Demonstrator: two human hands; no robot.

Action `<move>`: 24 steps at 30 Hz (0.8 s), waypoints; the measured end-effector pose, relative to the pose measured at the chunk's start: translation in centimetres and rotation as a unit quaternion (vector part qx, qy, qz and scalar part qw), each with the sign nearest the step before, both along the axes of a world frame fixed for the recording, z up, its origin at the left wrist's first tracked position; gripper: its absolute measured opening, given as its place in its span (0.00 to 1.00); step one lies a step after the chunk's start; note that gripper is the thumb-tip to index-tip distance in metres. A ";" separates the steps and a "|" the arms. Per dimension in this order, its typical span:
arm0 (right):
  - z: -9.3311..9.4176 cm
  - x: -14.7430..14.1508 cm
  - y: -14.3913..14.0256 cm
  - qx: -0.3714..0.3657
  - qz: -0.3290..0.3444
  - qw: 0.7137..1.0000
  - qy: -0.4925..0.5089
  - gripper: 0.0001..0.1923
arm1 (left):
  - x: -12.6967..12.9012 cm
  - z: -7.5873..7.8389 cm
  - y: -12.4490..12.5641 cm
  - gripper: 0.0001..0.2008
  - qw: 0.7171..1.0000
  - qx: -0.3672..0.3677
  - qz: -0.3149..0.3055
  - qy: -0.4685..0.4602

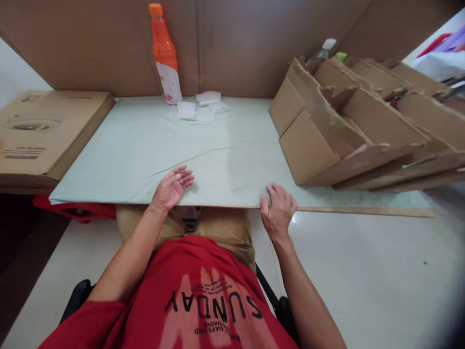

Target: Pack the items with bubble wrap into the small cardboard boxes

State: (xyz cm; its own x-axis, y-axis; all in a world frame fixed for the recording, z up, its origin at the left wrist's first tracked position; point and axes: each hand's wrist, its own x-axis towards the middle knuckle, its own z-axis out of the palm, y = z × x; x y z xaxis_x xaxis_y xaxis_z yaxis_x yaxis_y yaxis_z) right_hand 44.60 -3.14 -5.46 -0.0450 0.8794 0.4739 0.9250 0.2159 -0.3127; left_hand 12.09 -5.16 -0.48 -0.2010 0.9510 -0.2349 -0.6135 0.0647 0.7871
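My left hand (175, 187) rests palm up near the front edge of the table (232, 169), its fingers loosely curled and apart, with nothing in it. My right hand (278, 211) lies back up over the same edge, thumb apart from the fingers and nothing visible in it; its fingertips touch the tabletop. Farther back, several small white packets (205, 105) lie in a loose cluster. A bottle (166, 55) with orange contents, an orange cap and a white label stands just left of them.
On the right stands a cardboard organiser (308, 145) with several compartments; a white-capped bottle (328, 44) shows behind its walls. A flat cardboard box (47, 131) lies at the left. Cardboard panels (236, 48) close off the back. A red stool (83, 211) shows below the table.
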 end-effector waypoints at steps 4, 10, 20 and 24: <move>0.3 -0.2 -0.2 -0.017 0.001 1.000 0.004 0.21 | -0.1 0.0 -0.2 0.12 1.000 -0.003 0.007 0.006; 0.7 -0.4 -0.5 -0.029 0.008 0.999 0.016 0.20 | 0.4 0.3 -0.7 0.10 1.000 -0.006 0.010 0.024; 1.1 -0.1 -0.7 -0.023 0.012 1.000 0.011 0.19 | 0.8 0.5 -0.9 0.10 0.999 -0.015 0.010 0.030; 1.2 0.1 -0.9 -0.017 0.013 1.000 0.008 0.19 | 0.9 0.6 -0.9 0.11 0.999 -0.030 -0.001 0.028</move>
